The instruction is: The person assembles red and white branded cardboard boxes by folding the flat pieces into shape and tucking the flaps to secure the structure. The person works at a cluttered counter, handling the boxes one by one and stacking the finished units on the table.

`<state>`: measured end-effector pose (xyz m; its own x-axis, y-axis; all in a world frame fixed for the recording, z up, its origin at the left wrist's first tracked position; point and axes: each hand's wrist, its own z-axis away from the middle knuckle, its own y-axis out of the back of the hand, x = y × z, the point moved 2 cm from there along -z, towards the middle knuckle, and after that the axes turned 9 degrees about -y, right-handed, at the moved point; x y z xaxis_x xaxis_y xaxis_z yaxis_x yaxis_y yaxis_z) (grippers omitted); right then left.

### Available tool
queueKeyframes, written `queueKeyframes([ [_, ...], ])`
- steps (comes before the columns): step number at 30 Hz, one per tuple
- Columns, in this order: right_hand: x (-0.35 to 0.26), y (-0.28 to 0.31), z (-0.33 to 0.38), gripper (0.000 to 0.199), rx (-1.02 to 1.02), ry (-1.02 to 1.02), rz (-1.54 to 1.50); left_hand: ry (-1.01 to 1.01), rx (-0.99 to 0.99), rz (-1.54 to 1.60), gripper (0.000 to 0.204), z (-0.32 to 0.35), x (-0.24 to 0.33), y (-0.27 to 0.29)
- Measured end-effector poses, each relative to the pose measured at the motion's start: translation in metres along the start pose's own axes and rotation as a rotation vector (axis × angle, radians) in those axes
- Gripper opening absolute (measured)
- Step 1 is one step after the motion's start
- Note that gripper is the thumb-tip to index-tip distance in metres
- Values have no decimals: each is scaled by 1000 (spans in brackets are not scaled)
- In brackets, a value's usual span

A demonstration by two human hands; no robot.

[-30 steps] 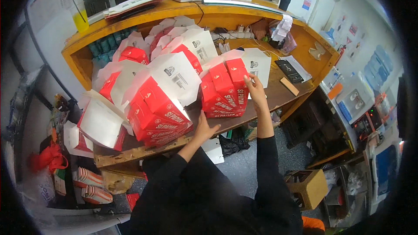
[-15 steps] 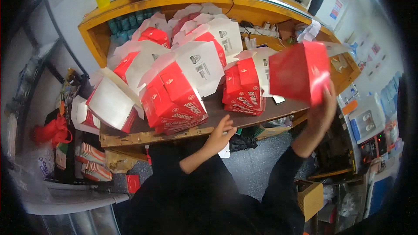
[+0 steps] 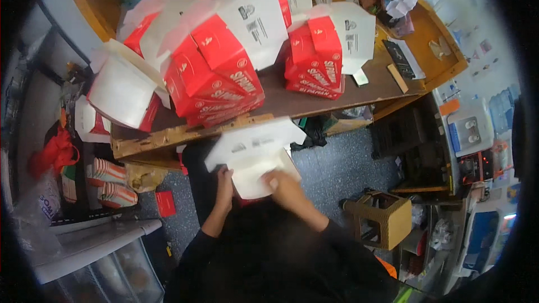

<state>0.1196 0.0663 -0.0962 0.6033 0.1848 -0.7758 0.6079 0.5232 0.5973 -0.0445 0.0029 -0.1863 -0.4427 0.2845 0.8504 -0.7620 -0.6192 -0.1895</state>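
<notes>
An open takeaway food box [image 3: 254, 175] is at my lap, just below the table edge, its white inside facing up and its wide white lid flap [image 3: 255, 141] raised at the far side. My left hand [image 3: 224, 189] grips its left wall, fingers along the outside. On the near right part of the box is my right hand [image 3: 285, 189], its fingers curled and slightly blurred. A stack of red and white food boxes [image 3: 216, 87] stands on the table beyond my hands, with a smaller stack [image 3: 314, 59] to its right. Both have white flaps up.
More boxes crowd the brown table [image 3: 275, 92] at the left and back, one white box [image 3: 126, 92] tilted at its left end. A phone [image 3: 360, 77] and a wooden strip [image 3: 397, 78] lie on the right. A cardboard-coloured stool [image 3: 387, 221] stands on the floor.
The red box that my right hand held up at the right is now down at my lap, opened upward. My left hand has moved from empty at the table edge to the box. The view has tilted downward.
</notes>
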Motion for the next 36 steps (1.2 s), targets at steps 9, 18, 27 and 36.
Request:
queueKeyframes([
  [9,98,18,-60,54,-32,-424,-88,-132,66,46,45,-14,-18,-27],
  [18,87,19,-50,62,-164,-360,-424,-186,-4,-106,50,-19,-12,-29],
  [27,91,25,-71,49,-40,-357,-421,-201,6,-17,55,-12,3,-33],
  [36,113,4,-63,46,95,-283,-273,-239,37,-115,55,-17,-3,-32],
])
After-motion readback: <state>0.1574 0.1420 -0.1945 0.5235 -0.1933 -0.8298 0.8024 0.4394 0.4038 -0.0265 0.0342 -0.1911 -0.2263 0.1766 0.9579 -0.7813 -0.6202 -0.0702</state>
